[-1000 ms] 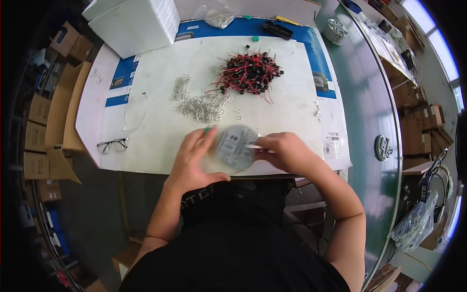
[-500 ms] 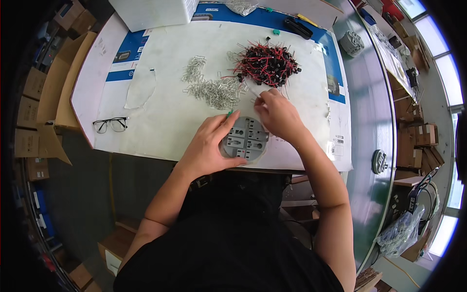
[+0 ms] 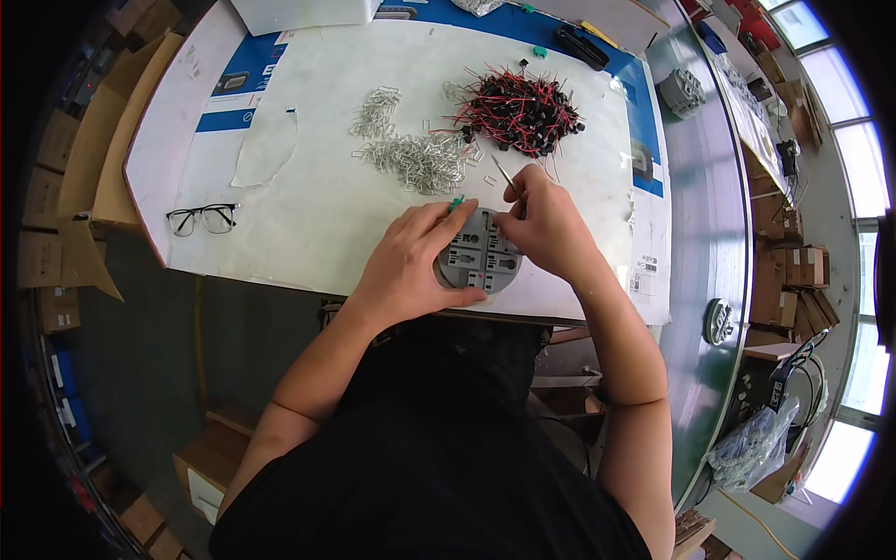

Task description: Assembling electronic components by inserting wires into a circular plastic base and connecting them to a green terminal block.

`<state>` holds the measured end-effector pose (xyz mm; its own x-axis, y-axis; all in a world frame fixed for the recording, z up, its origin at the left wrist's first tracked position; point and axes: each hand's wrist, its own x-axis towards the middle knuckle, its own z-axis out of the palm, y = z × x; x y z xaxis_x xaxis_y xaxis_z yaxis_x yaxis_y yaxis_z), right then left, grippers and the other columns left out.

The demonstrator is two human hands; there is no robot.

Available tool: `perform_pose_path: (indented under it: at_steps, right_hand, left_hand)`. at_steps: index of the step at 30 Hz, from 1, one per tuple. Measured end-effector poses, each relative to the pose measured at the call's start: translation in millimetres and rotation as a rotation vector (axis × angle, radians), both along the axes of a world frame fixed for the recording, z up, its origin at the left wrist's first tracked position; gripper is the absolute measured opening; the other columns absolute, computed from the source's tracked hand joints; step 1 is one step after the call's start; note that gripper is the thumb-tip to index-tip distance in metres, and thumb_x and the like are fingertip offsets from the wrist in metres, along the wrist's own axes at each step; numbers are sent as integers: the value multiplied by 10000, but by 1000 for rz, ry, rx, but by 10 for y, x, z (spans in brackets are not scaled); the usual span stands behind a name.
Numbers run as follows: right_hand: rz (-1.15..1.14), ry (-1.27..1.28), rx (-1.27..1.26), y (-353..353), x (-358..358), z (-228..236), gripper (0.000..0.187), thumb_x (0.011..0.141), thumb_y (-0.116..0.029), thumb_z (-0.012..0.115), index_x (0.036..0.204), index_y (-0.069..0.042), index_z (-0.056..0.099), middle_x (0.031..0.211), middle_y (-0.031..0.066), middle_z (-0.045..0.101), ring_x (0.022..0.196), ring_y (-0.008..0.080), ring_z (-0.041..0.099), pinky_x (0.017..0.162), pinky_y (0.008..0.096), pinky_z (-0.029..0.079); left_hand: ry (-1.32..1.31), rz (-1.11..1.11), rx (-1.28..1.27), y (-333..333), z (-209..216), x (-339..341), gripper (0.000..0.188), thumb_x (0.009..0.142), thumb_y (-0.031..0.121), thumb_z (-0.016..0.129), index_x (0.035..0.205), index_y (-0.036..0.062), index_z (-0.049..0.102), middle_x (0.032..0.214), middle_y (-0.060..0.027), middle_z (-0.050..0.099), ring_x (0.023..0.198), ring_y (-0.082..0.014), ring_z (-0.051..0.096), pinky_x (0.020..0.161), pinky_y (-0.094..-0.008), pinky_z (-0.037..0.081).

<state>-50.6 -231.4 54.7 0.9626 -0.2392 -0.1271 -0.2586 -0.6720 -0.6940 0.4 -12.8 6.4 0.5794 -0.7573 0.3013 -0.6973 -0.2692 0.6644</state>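
A round grey plastic housing point(image 3: 482, 254) with slots and small compartments lies near the table's front edge. My left hand point(image 3: 403, 261) is closed around its left side, thumb at the near rim and fingers at the far rim. By those fingertips shows a small green piece point(image 3: 455, 203). My right hand point(image 3: 553, 227) grips a thin pointed metal tool point(image 3: 503, 172), its tip sticking out up and to the left. The right fingertips are over the housing's upper right part and hide it. Whether they pinch a small part too, I cannot tell.
Beyond my hands lie a pile of small metal clips point(image 3: 420, 161) and a heap of black parts with red wires point(image 3: 523, 110). Eyeglasses point(image 3: 203, 218) rest at the left edge. A black tool point(image 3: 581, 47) and a white box point(image 3: 303, 13) are at the back.
My right hand has come back from near the wire heap to the housing, and the metal tool now shows plainly in it. My left hand keeps its hold. The view has shifted slightly.
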Motion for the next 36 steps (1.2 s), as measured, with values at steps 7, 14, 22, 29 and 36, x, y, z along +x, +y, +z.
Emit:
perform_pose_path:
  at_steps: [7, 14, 22, 29, 36]
  right_hand:
    - [83, 15, -61, -122, 122, -9, 319, 871, -210, 847, 945, 23, 643, 746, 96, 686, 662, 152, 662, 626, 334, 524]
    - [0, 246, 205, -235, -5, -100, 356, 931, -329, 826, 859, -9, 689, 681, 2, 628, 586, 84, 558, 532, 277, 436]
    - [-239, 34, 559, -370, -182, -363, 403, 1045, -404, 717, 882, -35, 703, 690, -28, 604, 556, 27, 469, 493, 220, 349]
    - [-253, -22, 685, -396, -236, -348, 387, 1043, -367, 715, 892, -11, 697, 703, -15, 620, 561, 52, 484, 505, 252, 376]
    - [-299, -105, 670, -427, -249, -372, 353, 1029, -341, 730, 929, -4, 700, 722, 15, 642, 543, 78, 528, 491, 261, 407]
  left_hand:
    - [0, -1, 6, -13, -4, 0, 1048, 667, 428, 955, 1562, 102, 517, 1369, -137, 589, 1259, -330, 584, 1099, -454, 472]
    - [38, -18, 24, -24, 17, 39, 1095, 663, 463, 959, 1585, 103, 492, 1372, -141, 586, 1275, -327, 574, 1114, -449, 453]
    - [164, 85, -268, -99, -10, 173, 527, 904, 288, 842, 1327, 51, 635, 1020, -113, 705, 920, -283, 696, 836, -382, 558]
    - [68, -87, -75, -402, 214, 108, 208, 946, 149, 769, 1087, 22, 682, 928, -136, 718, 813, -309, 695, 746, -410, 564]
    - [-25, -79, -2, -540, 170, 83, 209, 929, 157, 779, 1065, 26, 689, 927, -135, 707, 848, -336, 692, 775, -438, 559]
